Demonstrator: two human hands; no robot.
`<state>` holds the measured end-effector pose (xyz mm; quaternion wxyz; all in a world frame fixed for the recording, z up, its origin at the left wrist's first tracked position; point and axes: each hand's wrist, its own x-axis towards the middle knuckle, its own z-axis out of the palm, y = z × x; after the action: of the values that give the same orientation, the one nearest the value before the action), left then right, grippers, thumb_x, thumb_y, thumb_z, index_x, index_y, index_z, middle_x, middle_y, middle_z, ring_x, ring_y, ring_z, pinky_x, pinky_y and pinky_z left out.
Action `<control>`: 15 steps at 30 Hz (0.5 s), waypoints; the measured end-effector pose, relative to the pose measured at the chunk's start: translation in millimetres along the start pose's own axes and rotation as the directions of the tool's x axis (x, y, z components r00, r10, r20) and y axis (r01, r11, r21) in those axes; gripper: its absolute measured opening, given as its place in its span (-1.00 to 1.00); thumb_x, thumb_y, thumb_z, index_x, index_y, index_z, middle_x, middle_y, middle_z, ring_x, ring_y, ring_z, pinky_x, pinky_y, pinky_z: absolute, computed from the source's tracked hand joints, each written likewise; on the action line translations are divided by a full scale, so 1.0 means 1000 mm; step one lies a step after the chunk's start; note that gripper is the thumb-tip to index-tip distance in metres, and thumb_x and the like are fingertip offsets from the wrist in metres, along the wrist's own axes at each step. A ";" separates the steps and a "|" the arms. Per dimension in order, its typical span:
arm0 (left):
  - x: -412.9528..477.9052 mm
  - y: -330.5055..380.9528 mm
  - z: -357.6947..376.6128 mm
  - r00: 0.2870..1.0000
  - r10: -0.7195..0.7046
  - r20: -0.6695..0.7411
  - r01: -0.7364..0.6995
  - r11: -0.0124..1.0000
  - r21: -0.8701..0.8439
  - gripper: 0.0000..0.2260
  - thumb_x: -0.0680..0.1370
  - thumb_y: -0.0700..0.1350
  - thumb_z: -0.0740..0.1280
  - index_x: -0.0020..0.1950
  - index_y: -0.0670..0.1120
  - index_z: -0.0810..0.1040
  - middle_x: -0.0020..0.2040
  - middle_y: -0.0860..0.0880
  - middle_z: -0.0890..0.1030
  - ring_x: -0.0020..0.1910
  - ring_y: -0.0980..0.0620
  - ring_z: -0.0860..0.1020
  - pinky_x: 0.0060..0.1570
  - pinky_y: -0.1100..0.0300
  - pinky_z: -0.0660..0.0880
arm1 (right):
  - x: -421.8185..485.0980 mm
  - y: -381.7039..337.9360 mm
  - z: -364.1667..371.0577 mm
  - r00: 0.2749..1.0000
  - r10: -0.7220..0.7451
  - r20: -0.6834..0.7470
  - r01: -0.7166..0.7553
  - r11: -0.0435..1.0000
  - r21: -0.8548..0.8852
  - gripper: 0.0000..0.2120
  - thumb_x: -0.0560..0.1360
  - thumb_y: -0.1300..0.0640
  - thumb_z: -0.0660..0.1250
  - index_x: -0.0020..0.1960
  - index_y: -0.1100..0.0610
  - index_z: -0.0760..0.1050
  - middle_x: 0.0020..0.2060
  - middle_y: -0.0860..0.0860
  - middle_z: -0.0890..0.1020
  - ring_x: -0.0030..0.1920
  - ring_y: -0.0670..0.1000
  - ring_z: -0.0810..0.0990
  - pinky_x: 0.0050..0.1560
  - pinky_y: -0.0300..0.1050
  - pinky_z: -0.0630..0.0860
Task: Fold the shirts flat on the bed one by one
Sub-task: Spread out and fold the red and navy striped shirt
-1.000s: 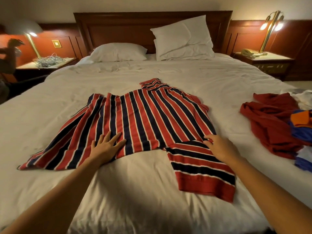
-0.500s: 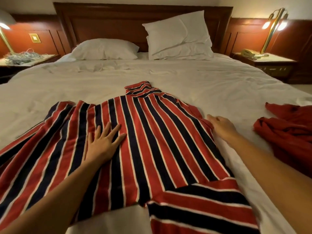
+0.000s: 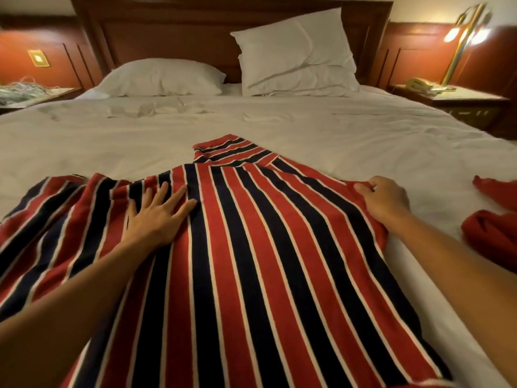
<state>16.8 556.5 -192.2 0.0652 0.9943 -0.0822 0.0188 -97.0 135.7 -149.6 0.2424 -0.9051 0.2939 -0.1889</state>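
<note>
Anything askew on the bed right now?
The shirt lies rumpled: folds bunch up left of the left hand, which presses it flat. The right hand grips its right edge. A red garment lies crumpled far right.

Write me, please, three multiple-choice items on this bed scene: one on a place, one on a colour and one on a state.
1. Where does the plain red garment lie?
A. on the pillows
B. on the bed, right of the striped shirt
C. on the left nightstand

2. Which colours stripe that shirt?
A. green and yellow
B. grey only
C. red, dark navy and white

3. How is the left hand?
A. flat on the shirt, fingers spread
B. a fist holding nothing
C. lifted clear of the bed

Answers:
1 B: it is bunched on the white sheet beyond the right hand, which grips the shirt's right edge.
2 C: broad red and navy bands run lengthwise with thin white lines between them.
3 A: palm and straight fingers rest on the fabric.
</note>
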 end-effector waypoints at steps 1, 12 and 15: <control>0.001 0.002 -0.003 1.000 0.007 0.013 -0.006 1.000 -0.015 -0.25 0.38 0.52 -0.31 0.57 0.35 -0.17 0.64 0.04 -0.16 0.61 -0.09 -0.19 0.52 -0.26 -0.22 | 0.003 0.003 -0.007 0.999 0.025 -0.030 -0.025 1.000 0.007 -0.70 0.63 -0.07 0.24 -0.11 0.16 0.47 -0.15 0.10 0.56 -0.17 0.13 0.47 -0.13 -0.07 0.35; -0.070 0.009 -0.012 0.995 0.044 0.090 -0.035 0.995 -0.090 -0.23 0.38 0.50 -0.29 0.58 0.31 -0.17 0.64 0.05 -0.14 0.61 -0.04 -0.17 0.55 -0.17 -0.21 | -0.083 0.005 -0.025 0.955 0.292 0.049 -0.292 0.907 0.304 -0.44 0.55 -0.20 0.28 0.39 0.15 0.40 0.30 0.23 0.48 0.24 0.27 0.50 0.20 0.08 0.48; -0.117 -0.006 -0.012 0.993 0.062 0.097 -0.055 0.996 -0.076 -0.24 0.38 0.46 -0.32 0.58 0.30 -0.19 0.64 0.06 -0.15 0.61 -0.04 -0.19 0.56 -0.14 -0.21 | -0.147 0.005 -0.040 0.971 0.222 0.093 -0.239 0.924 0.297 -0.43 0.55 -0.21 0.28 0.42 0.10 0.31 0.29 0.20 0.49 0.19 0.23 0.54 0.14 0.07 0.51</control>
<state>-98.0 582.8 -186.4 0.0969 0.9881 -0.1150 -0.0315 -229.8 211.2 -149.6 0.4084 -0.8208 0.3584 -0.1762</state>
